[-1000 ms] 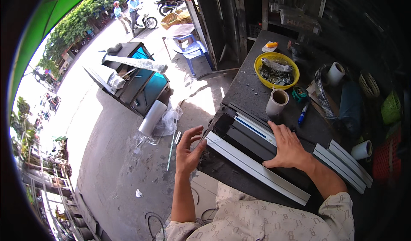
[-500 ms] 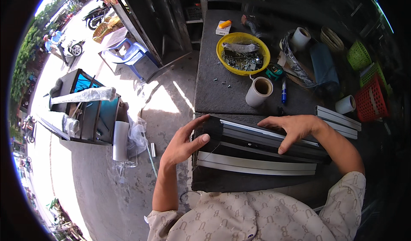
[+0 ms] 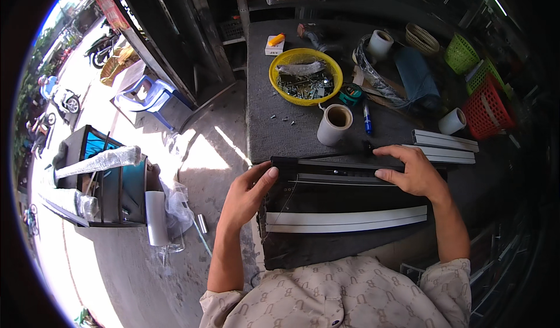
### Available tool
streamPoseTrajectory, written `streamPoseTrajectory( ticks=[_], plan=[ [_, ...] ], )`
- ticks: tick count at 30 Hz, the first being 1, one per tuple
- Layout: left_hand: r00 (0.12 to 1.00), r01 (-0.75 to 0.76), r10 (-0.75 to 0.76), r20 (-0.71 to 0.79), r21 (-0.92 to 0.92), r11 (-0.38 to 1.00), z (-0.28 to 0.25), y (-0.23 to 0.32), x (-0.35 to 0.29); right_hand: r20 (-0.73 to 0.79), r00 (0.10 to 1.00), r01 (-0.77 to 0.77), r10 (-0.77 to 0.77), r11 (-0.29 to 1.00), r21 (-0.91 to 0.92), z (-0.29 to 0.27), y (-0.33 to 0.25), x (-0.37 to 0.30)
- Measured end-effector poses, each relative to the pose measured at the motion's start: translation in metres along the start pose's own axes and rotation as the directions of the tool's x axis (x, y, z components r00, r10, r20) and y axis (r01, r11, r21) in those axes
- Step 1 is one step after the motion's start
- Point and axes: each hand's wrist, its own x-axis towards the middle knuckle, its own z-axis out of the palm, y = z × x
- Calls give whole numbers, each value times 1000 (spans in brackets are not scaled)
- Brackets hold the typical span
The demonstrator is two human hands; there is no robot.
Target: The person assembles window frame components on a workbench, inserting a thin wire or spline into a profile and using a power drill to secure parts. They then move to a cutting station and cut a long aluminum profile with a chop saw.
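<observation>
Your left hand (image 3: 240, 195) is at the left end of the black rail (image 3: 338, 173), thumb and fingertips close about that end; you can't tell from this view whether they press on it. Your right hand (image 3: 415, 172) is farther along, thumb over the rail and forefinger apart from it, out past the back side; whether it clamps the rail cannot be told either. The rail runs across the front half of the tabletop (image 3: 265, 131), its left end near the left edge. It is unclear whether it lies flat or is tipped.

If your left hold is loose, a push leftward could carry that end over the left edge. Uneven pressure could roll the rail, and tipped toward you, it could land on the silver strip (image 3: 349, 219) by the front edge and scratch it. A swing backward could knock over the roll (image 3: 333, 131) standing behind, or set the marker (image 3: 367, 120) rolling. Sliding right could bump the silver bars (image 3: 440, 153) beside your knuckles. Loose screws (image 3: 284, 118) toward the left edge could mar anything dragged across them.
</observation>
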Motion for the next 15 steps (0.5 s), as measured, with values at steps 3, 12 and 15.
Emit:
streamPoseTrajectory(
  ticks=[3,12,15],
  plan=[
    [1000,-4,5,-16,19,1000,1,-2,2,-258,966,23,-18,1000,13,7,4,-22],
    [1000,0,0,19,24,1000,-2,-11,9,-665,745,-42,-53,991,-126,33,24,-83],
    [1000,-6,6,14,18,1000,0,-16,10,-742,669,-122,-32,981,-152,45,33,-101]
  ],
)
